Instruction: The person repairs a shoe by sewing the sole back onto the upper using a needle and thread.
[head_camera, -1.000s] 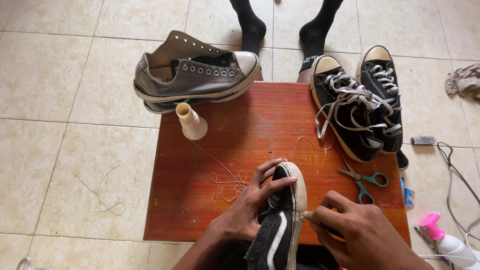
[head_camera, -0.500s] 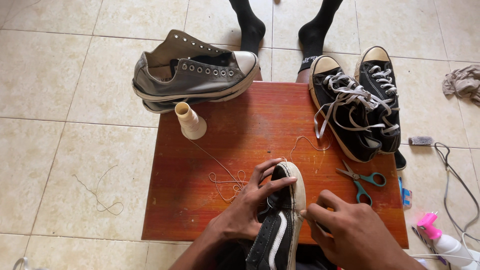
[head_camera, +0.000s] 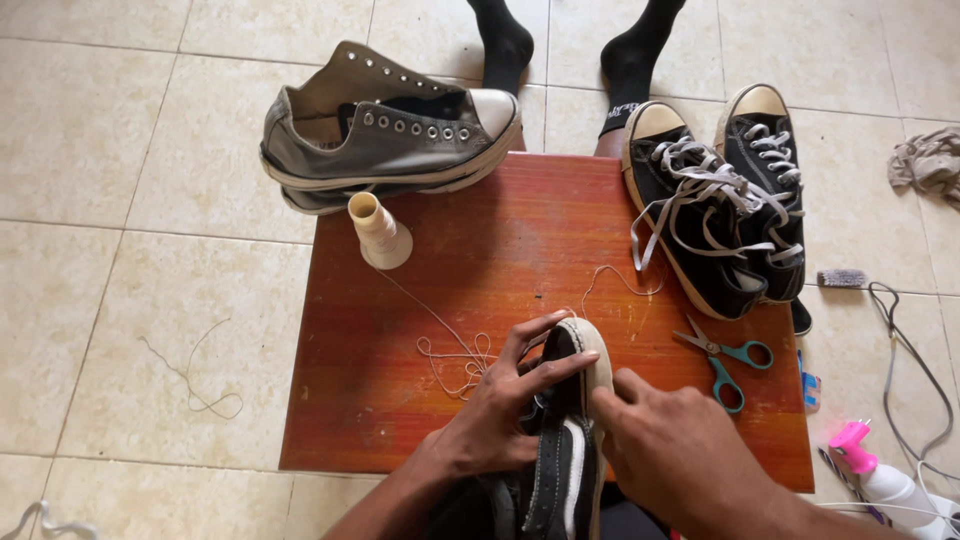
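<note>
Black sneaker (head_camera: 565, 440) with a white stripe and a pale rubber toe sits at the near edge of the worktop (head_camera: 500, 270), toe pointing away, right between both hands. Left hand (head_camera: 500, 425) is on its left side with fingers spread over the toe and the opening, gripping it; right hand (head_camera: 670, 455) is pressed against the right side of the sole, fingers curled, though I can't tell if it's pinching anything small. Shoe count: five total, so that one, two grey lace-less high-tops (head_camera: 385, 130) stacked at the far left corner hanging partly off the edge, and two black low-tops (head_camera: 715, 200) with loose grey laces at the far right. One cone-shaped spool of pale thread (head_camera: 378, 232) stands just near of the grey pair, and its thread (head_camera: 450, 345) runs across the wood into a loose tangle just left of the left hand. One pair of teal-handled scissors (head_camera: 730, 355) lies to the right, near the right hand but not touching. On the tile floor (head_camera: 120, 200): one stray loop of string (head_camera: 195, 375) at left, a crumpled rag (head_camera: 930, 160) far right, a dark cable (head_camera: 900, 350), and a white bottle with a pink cap (head_camera: 875, 470) near right. Someone's two black-socked feet (head_camera: 570, 50) stand past the far edge. No containers holding anything.
</note>
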